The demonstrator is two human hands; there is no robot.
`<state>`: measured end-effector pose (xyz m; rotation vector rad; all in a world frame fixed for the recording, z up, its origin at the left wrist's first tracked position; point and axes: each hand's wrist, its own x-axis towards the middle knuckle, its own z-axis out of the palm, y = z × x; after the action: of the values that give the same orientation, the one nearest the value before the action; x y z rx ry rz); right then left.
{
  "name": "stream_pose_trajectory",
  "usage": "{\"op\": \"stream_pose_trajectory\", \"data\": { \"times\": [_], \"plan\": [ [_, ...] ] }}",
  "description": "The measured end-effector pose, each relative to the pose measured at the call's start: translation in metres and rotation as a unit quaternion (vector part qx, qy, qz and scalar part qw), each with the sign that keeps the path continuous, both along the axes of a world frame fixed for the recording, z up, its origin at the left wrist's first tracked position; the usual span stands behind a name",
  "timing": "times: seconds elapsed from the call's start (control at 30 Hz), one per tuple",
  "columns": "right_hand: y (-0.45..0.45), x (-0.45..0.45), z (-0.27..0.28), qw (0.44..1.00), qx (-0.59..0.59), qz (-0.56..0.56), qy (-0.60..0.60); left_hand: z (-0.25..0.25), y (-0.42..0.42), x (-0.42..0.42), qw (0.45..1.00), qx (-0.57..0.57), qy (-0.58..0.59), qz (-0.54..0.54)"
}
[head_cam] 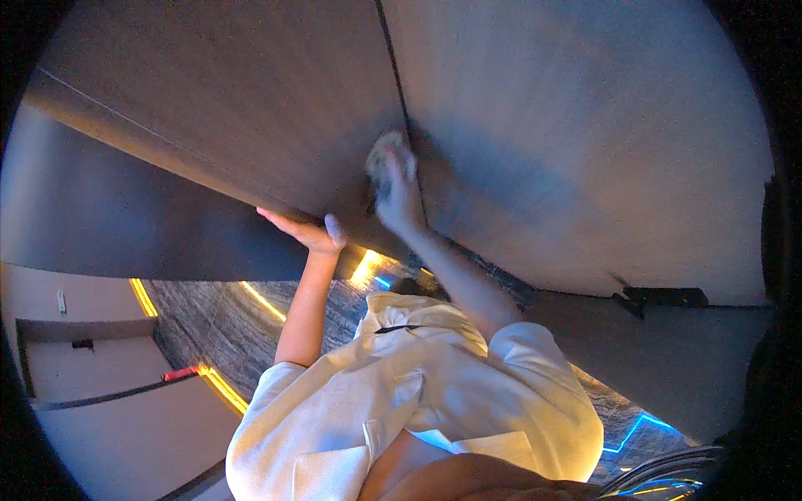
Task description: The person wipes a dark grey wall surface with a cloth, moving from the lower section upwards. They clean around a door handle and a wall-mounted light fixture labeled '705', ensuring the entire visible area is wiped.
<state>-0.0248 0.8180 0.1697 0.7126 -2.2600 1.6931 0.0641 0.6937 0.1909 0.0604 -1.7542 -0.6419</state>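
My right hand (402,197), slightly blurred, holds a pale, roundish pad or cloth (381,156) against a brown-grey panel (269,106). The pad lies just left of a dark seam (398,78); its exact kind is unclear. My left hand (307,233) rests flat along the panel's rounded lower edge (188,166), fingers pointing left and thumb apart. A thin light line (119,100) runs along the panel near that edge. Right of the seam spreads a second, lighter grey panel (595,138), with a bluish shadow beside my right hand.
Below the edge hangs a dark blue-grey surface (125,200). Patterned dark flooring (213,319) has yellow light strips (222,389) and a blue one (626,432). A black bracket-like fitting (664,295) sits at right. A red object (180,374) lies at left; dark cables (664,466) curve at lower right.
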Motion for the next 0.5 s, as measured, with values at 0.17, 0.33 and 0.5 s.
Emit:
{"op": "stream_pose_trajectory", "data": {
  "times": [0.17,0.33,0.5],
  "plan": [
    [-0.027,0.067,-0.016,0.987,-0.108,0.060,0.100,-0.010,0.005,0.002,0.995,0.073,-0.002,-0.073],
    [-0.014,0.043,-0.012,0.972,-0.093,0.119,0.180,-0.005,0.020,0.018,0.983,0.085,-0.043,-0.156],
    [-0.008,0.037,-0.021,0.992,-0.125,0.021,0.014,-0.053,0.016,0.022,0.995,-0.037,-0.062,-0.062]
  ]
}}
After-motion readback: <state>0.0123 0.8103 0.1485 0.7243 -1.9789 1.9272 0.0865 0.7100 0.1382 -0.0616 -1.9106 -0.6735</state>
